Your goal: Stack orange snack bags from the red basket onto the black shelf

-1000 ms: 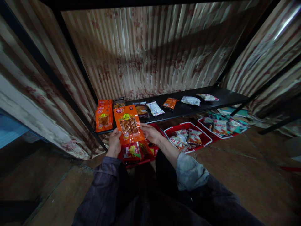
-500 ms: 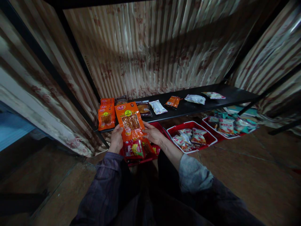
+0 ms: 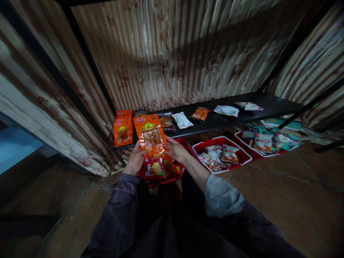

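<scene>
Between my two hands is an orange snack packet (image 3: 151,134) with a clear window showing brown sticks. My left hand (image 3: 135,159) is closed on its lower left edge, and my right hand (image 3: 176,150) grips its lower right side. The packet is held above a red basket (image 3: 185,144) that holds red and yellow snack packets (image 3: 155,168). Left of it, similar orange packets (image 3: 123,132) stand in a row at the left end of the black shelf (image 3: 206,125). Part of the basket is hidden behind my hands and the packet.
Along the shelf lie a brown packet (image 3: 167,123), a white packet (image 3: 182,120), a small orange packet (image 3: 200,114) and more white ones (image 3: 226,110). Two other red baskets (image 3: 248,157) with snack bags stand on the floor at right. Black posts (image 3: 88,61) and striped curtains (image 3: 174,53) surround the shelf.
My view has shifted slightly, so the shelf's right end and baskets appear further right. Both hands still hold the orange packet, and the fingers of my left hand have moved a little along its edge.
</scene>
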The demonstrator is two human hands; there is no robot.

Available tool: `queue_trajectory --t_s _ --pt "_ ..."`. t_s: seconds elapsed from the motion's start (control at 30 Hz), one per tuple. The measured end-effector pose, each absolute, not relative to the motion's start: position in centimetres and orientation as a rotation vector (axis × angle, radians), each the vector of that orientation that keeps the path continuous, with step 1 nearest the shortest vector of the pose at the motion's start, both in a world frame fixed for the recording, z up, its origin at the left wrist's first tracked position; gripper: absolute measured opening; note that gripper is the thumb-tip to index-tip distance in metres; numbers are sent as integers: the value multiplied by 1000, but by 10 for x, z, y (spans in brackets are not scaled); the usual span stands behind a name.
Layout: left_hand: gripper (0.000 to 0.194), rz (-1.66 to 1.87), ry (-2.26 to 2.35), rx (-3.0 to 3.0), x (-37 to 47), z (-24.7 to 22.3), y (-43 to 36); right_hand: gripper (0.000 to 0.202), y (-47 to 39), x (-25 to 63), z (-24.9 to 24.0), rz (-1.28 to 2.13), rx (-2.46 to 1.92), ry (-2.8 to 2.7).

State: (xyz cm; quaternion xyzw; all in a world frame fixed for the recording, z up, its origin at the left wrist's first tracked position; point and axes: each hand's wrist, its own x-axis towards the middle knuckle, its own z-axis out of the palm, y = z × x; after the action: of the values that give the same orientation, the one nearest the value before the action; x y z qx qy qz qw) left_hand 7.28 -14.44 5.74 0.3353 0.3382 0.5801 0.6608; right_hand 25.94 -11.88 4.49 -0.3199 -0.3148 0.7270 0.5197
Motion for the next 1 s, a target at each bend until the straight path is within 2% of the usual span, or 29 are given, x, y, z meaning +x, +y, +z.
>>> queue_trajectory --t_s 0.13,0.33,0.7,0.9,1.0 --pt "68 1301 757 783 75 53 -145 56 -119 260 42 1747 -749 -750" --pt "79 1293 766 792 75 49 -141 57 -119 260 40 1757 -718 -743" --pt "73 1305 797 773 75 46 -144 45 -122 257 44 1769 -736 -727" --pt "59 1363 876 703 79 43 -143 41 -127 251 45 1740 -794 -721" --pt "64 1435 932 697 82 42 -139 38 -128 248 48 1713 -830 -741"
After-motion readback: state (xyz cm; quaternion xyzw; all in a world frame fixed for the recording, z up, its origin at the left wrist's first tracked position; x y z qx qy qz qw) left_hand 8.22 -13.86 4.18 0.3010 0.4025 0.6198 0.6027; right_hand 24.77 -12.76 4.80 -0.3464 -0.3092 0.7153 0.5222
